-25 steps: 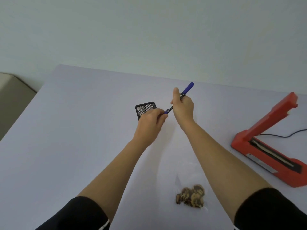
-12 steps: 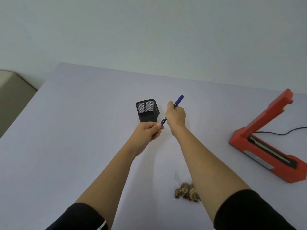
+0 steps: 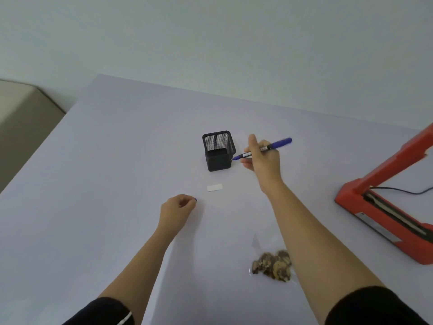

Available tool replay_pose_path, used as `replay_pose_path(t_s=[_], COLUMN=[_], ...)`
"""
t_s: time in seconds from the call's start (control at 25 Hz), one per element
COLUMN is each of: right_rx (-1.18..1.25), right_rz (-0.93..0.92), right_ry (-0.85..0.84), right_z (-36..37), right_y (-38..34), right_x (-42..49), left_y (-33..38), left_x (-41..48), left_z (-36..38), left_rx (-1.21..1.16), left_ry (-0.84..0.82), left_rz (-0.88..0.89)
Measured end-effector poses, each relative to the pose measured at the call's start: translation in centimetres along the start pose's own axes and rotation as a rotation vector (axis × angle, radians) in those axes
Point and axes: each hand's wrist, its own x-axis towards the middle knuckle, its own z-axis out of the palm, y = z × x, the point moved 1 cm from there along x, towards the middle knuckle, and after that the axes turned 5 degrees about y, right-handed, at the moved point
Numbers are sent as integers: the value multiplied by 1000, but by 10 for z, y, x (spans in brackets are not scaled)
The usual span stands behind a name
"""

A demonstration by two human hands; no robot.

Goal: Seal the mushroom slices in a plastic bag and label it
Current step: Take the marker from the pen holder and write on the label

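My right hand (image 3: 263,159) grips a blue marker (image 3: 280,144), uncapped, with its tip pointing left towards the black mesh pen holder (image 3: 218,152). My left hand (image 3: 178,207) is nearer to me on the table, its fingers curled round the marker's blue cap (image 3: 195,200), of which only the end shows. A small white label (image 3: 214,187) lies flat between the two hands, just in front of the holder. A clear plastic bag with brown mushroom slices (image 3: 273,266) lies near the table's front, partly behind my right forearm.
A red heat sealer (image 3: 384,200) with its arm raised stands at the right edge, its black cord (image 3: 405,190) trailing behind it. The lilac table (image 3: 105,172) ends at a wall behind, and a beige surface (image 3: 21,113) lies beyond its left edge.
My hands have drawn apart and the cap has come off the marker. My left hand moved towards me with the cap. The white label has come into view.
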Motion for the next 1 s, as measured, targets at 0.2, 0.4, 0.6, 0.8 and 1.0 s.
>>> replay_pose_path(t_s=[0.2, 0.4, 0.6, 0.8, 1.0], right_rx=[38, -20, 49, -42, -83], right_rz=[-64, -35, -55, -266, -341], right_ry=[56, 102, 152, 185, 194], right_z=[-10, 14, 40, 50, 52], right_y=[42, 81, 114, 140, 149], right_x=[-18, -19, -16, -9, -4], left_y=[-23, -31, -20, -16, -17], left_x=[26, 32, 9, 25, 51], left_z=[-20, -17, -8, 36, 56], left_rx=[280, 275, 158, 299, 263], left_ry=[221, 216, 408, 269, 224], left_rz=[110, 179, 428, 741, 547])
